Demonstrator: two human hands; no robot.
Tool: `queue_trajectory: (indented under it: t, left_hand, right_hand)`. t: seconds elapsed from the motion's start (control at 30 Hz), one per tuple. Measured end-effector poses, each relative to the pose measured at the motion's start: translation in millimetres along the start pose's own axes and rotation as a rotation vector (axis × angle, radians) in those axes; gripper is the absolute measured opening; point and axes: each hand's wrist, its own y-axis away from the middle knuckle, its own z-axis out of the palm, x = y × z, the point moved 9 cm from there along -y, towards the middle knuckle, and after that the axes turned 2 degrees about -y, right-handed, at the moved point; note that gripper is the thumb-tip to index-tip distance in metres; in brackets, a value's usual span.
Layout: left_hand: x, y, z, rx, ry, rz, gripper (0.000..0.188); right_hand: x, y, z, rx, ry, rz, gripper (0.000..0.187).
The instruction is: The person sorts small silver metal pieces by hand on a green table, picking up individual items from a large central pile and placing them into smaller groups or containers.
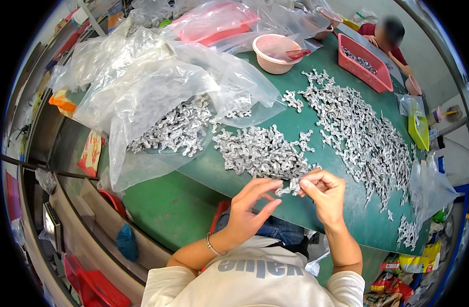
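Above the table's near edge, my right hand (325, 196) pinches a small silver curvy metal part (289, 189) between thumb and fingers. My left hand (251, 209) is just left of that part, its fingers and thumb apart and holding nothing; whether a fingertip touches the part I cannot tell. Just beyond both hands lies a pile of similar metal parts (262, 153). A larger spread of them (357, 135) covers the right side of the green table (296, 120). More parts (178, 128) spill from the mouth of a clear plastic bag (142, 87) on the left.
At the back stand a pink bowl (275, 53) with a red-handled tool and a pink tray (365, 69) of parts, near another person (388, 38). On the right are a yellow-green basket (418, 130) and a clear bag (431, 187). Shelves (104, 220) line the left.
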Motion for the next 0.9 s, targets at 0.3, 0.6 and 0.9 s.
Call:
queue_trajectory:
  t: [0.3, 0.6, 0.9]
  left_hand:
    - [-5, 3, -4, 0.047, 0.210, -0.121, 0.021]
    - [-29, 15, 6, -0.017, 0.512, -0.486, 0.019]
    - [-31, 20, 11, -0.029, 0.643, -0.547, 0.019]
  right_hand:
    - [-25, 15, 17, -0.044, 0.056, -0.134, 0.012]
    - [-22, 14, 19, -0.130, 0.049, -0.157, 0.010]
    - [2, 13, 21, -0.162, -0.165, 0.099, 0.009]
